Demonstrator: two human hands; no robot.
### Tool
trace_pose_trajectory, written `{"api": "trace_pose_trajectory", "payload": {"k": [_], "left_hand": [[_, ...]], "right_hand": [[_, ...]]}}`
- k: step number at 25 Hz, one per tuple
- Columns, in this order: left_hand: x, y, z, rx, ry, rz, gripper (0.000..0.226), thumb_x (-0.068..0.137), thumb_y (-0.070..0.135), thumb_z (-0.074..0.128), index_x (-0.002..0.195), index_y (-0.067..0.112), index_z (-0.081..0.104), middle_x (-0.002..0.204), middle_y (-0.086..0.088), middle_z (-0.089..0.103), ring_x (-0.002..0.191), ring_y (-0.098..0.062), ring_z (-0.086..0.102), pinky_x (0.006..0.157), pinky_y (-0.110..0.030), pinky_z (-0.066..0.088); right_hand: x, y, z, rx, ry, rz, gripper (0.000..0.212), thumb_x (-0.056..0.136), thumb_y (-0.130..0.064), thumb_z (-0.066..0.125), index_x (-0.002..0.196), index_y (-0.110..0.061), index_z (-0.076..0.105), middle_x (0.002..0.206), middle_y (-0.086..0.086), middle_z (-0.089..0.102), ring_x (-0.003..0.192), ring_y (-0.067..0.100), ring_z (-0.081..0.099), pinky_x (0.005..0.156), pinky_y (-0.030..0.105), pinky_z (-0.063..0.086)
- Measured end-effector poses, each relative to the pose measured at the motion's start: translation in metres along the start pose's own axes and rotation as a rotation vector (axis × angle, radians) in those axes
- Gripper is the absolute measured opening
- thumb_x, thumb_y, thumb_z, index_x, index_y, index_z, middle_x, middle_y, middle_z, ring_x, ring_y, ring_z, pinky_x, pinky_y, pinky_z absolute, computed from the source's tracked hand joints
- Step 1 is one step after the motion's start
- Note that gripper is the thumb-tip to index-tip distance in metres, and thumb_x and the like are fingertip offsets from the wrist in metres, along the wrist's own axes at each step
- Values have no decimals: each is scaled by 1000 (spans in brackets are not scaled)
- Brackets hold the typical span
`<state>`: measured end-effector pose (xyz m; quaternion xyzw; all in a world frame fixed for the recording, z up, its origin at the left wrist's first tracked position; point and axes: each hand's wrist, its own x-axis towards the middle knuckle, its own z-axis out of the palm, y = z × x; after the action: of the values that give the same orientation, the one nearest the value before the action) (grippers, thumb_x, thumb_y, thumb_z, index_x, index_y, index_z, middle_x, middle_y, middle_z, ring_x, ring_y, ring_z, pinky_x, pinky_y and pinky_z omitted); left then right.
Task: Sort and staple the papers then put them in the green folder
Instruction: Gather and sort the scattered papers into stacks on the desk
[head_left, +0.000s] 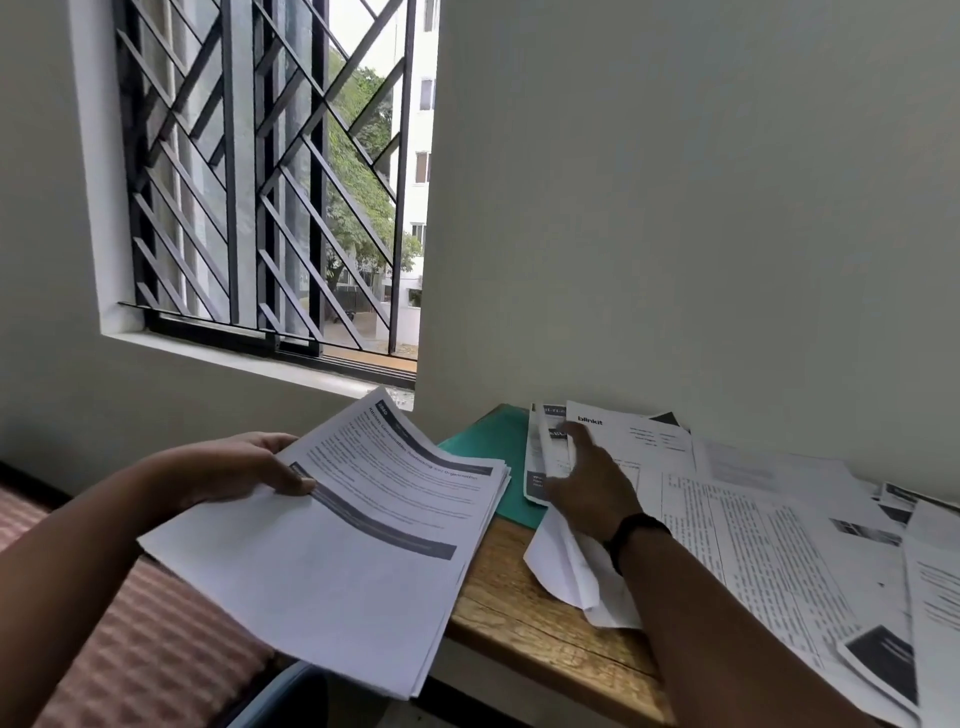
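The left hand (249, 467) is gripping a paper stack (337, 545) at nine o'clock, fingers clamped; the right hand (592, 483) is lying spread-fingered on loose sheets (550, 457) overlapping the green folder (488, 441) on the worktop (519, 613).

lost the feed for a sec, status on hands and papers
Left hand holds sorted stack off table. Right hand on loose papers. Green folder partly covered. No stapler seen.

Loose papers (769, 551) cover the desk's right; bare wood (524, 613) shows at its front-left.
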<state>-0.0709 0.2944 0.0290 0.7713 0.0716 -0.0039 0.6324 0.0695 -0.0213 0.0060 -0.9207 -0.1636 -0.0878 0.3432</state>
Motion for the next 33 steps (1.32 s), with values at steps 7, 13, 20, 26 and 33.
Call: {"api": "trace_pose_trajectory", "payload": {"k": [7, 13, 20, 26, 33], "left_hand": [[1, -4, 7, -35, 7, -6, 79, 40, -6, 92, 110, -5, 58, 75, -16, 73, 56, -25, 70, 44, -29, 54], [7, -13, 0, -71, 51, -26, 72, 45, -5, 77, 115, -3, 57, 81, -18, 74, 60, -27, 71, 47, -31, 56], [10, -16, 0, -77, 44, -47, 59, 52, -6, 68, 111, 1, 59, 82, -18, 74, 61, -29, 71, 49, -35, 58], [16, -12, 8, -36, 10, -52, 58, 50, -3, 74, 107, 2, 62, 86, -18, 74, 65, -28, 72, 56, -37, 60], [20, -4, 19, -8, -6, -35, 36, 62, -12, 63, 97, -2, 63, 80, -16, 74, 60, -24, 71, 49, -29, 56]], "right_hand": [[1, -9, 26, -415, -242, -112, 43, 84, -24, 42, 122, -35, 60, 136, 10, 50, 111, 29, 57, 95, 34, 46], [4, -12, 28, -436, -307, -123, 56, 83, -12, 42, 127, -44, 56, 156, 16, 17, 119, 31, 55, 96, 34, 45], [-1, -14, 38, -444, -241, -28, 37, 88, -22, 45, 120, -9, 56, 158, 20, 4, 103, 31, 61, 80, 33, 48], [-1, -4, 27, -349, 57, -63, 24, 91, -23, 51, 103, -6, 64, 111, 16, 65, 97, 28, 63, 70, 26, 42], [0, -2, 18, -102, 198, 13, 16, 86, -22, 56, 90, -8, 61, 87, 10, 63, 76, 24, 57, 57, 23, 35]]}}
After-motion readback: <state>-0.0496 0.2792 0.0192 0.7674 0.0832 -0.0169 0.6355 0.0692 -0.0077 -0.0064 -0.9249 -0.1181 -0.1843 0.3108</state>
